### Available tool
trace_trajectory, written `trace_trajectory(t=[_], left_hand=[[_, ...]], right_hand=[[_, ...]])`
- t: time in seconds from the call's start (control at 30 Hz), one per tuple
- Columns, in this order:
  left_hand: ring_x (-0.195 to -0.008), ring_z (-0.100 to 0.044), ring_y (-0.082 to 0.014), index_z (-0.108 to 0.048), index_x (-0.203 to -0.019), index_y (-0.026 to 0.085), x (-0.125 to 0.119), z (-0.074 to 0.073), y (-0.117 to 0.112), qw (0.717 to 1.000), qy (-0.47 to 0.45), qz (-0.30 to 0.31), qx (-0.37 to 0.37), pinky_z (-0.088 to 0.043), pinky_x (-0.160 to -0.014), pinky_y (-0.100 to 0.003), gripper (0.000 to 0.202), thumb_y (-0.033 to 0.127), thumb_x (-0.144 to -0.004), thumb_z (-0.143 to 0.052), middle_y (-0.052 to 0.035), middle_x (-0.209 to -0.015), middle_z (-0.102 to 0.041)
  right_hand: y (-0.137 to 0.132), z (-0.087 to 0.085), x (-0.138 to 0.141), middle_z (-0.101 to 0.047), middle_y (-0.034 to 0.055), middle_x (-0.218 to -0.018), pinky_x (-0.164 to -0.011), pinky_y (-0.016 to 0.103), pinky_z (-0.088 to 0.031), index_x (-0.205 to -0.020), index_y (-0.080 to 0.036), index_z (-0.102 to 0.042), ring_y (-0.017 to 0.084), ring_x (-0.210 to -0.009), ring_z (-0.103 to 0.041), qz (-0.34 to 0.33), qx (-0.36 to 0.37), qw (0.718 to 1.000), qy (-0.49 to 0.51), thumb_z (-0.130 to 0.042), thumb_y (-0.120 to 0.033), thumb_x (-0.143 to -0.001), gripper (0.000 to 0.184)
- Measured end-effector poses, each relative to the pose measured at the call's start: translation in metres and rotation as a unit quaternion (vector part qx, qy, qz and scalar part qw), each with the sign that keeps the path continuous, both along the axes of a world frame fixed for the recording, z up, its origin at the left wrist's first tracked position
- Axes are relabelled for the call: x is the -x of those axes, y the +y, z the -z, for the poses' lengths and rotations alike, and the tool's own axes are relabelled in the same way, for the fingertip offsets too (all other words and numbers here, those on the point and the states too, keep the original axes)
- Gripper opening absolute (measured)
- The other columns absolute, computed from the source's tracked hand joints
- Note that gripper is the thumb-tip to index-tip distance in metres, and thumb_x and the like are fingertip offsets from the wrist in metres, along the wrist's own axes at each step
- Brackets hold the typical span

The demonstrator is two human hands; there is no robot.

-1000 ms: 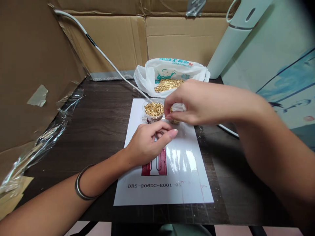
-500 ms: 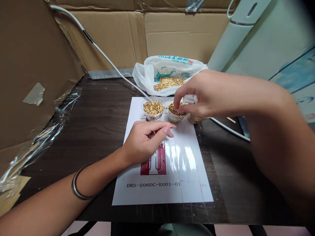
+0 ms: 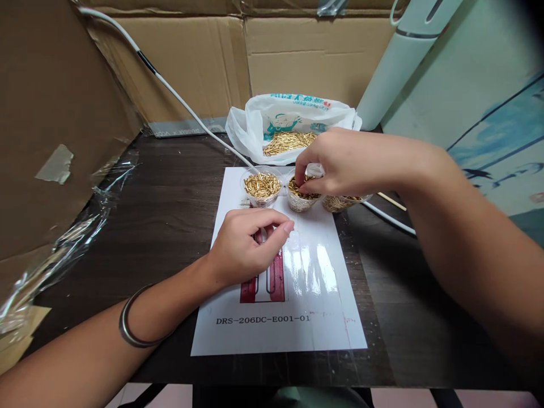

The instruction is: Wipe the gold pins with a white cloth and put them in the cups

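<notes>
My right hand (image 3: 329,164) reaches over the middle clear plastic cup (image 3: 302,203), its thumb and fingertips down among small brass-coloured pins (image 3: 293,185); what is between the fingertips is too small to make out. Over the printed sheet (image 3: 280,334), my left hand (image 3: 253,241) is closed with thumb pressed to forefinger, and whatever it pinches is hidden. Left of the middle cup stands another clear cup (image 3: 261,199) heaped with gold pins. A third cup (image 3: 338,204), holding thin gold pins, sits at the right, partly under my right hand.
Behind the cups lies a white plastic bag (image 3: 246,136) of long gold pins. A white cable (image 3: 182,102) runs down to the cups and out right. Cardboard walls (image 3: 191,68) stand left and behind; a white cylindrical appliance (image 3: 399,68) stands at the back right.
My right hand has moved slightly left and lower into the middle cup. The fingers of my left hand have drawn closer together. The view has shifted slightly.
</notes>
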State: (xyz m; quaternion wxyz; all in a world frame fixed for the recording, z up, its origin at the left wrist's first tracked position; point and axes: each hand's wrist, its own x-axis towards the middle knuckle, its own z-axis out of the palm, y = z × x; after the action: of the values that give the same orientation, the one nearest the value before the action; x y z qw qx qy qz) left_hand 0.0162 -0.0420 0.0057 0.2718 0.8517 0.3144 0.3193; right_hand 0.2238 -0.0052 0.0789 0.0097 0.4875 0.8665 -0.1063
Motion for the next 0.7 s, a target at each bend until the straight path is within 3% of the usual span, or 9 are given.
trace_trajectory(t=[0.1, 0.27, 0.37, 0.53, 0.7], left_hand=[[-0.046, -0.042, -0.006, -0.056, -0.054, 0.012, 0.0011, -0.0003, 0.0004, 1.0, 0.018, 0.011, -0.017, -0.033, -0.048, -0.023, 0.033, 0.022, -0.085, -0.048, 0.0017, -0.048, -0.049], [-0.064, -0.056, -0.0092, -0.066, -0.08, 0.013, 0.0005, 0.0008, 0.0017, 1.0, 0.003, 0.021, -0.01, -0.043, -0.059, -0.023, 0.016, 0.021, -0.082, -0.053, -0.0024, -0.073, -0.064], [-0.066, -0.059, -0.01, -0.069, -0.09, 0.016, -0.0003, 0.0026, 0.0026, 1.0, 0.001, 0.02, -0.02, -0.046, -0.061, -0.023, 0.016, 0.02, -0.081, -0.056, -0.0028, -0.079, -0.067], [-0.07, -0.062, -0.0106, -0.07, -0.092, 0.019, -0.0005, 0.0055, 0.0042, 0.999, -0.008, 0.037, -0.039, -0.049, -0.066, -0.024, 0.018, 0.019, -0.081, -0.056, -0.0017, -0.084, -0.07], [-0.07, -0.061, -0.0113, -0.069, -0.088, 0.018, -0.0006, 0.0038, 0.0038, 0.998, 0.013, 0.038, -0.038, -0.048, -0.067, -0.025, 0.017, 0.023, -0.084, -0.054, -0.0025, -0.082, -0.069]], right_hand=[[0.0003, -0.002, 0.0023, -0.065, 0.0057, -0.079, -0.064, 0.028, -0.038, -0.089, -0.021, -0.069, 0.018, -0.076, -0.057, -0.007, 0.001, 1.0, -0.008, -0.055, -0.035, -0.074, 0.024], [0.001, -0.0045, 0.0034, -0.065, 0.0061, -0.077, -0.062, 0.027, -0.036, -0.089, -0.02, -0.069, 0.017, -0.075, -0.056, 0.005, 0.001, 1.0, -0.018, -0.053, -0.036, -0.075, 0.026], [0.0007, -0.0038, 0.0033, -0.065, 0.0053, -0.072, -0.06, 0.026, -0.036, -0.088, -0.019, -0.069, 0.016, -0.07, -0.055, 0.006, -0.004, 1.0, -0.01, -0.055, -0.036, -0.074, 0.025], [0.0015, 0.0004, 0.0026, -0.065, 0.0032, -0.072, -0.057, 0.026, -0.035, -0.082, -0.022, -0.07, 0.014, -0.064, -0.053, -0.033, -0.01, 0.999, 0.032, -0.056, -0.03, -0.073, 0.018], [0.0018, -0.0041, -0.0033, -0.06, 0.0022, -0.061, -0.056, 0.027, -0.032, -0.082, -0.022, -0.07, 0.014, -0.061, -0.051, -0.006, -0.03, 0.999, 0.042, -0.058, -0.033, -0.073, 0.019]])
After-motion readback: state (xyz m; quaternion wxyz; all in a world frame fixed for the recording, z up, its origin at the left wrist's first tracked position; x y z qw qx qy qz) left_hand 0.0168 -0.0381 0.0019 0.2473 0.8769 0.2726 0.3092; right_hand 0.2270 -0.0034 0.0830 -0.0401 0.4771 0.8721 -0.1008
